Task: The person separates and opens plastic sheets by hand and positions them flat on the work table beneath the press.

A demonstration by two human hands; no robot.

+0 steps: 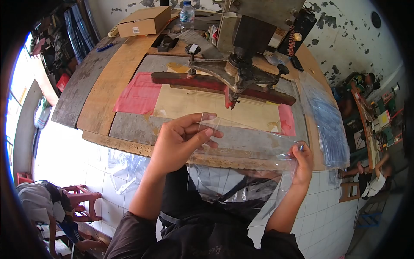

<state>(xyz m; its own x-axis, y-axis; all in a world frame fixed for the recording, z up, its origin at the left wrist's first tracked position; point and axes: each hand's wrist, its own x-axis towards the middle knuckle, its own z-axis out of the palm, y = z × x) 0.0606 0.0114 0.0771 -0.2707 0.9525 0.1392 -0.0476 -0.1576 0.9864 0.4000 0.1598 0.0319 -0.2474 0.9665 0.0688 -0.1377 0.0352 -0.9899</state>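
A clear plastic sheet (241,151) hangs stretched between my two hands, over the front edge of the worktable. My left hand (183,140) pinches its upper left corner between thumb and fingers. At the sheet's right side, my right hand (302,162) is closed on the edge, thumb against the fingers. Beyond the hands, a press with a long red bar (258,93) stands over a cream board (189,105) with pink pieces (138,93) at its sides.
Transparent sheets (327,125) lie stacked on the table's right side. A cardboard box (144,21), a water bottle (187,16) and a phone (296,63) are at the back. People sit at both sides, near a red stool (82,198) at left.
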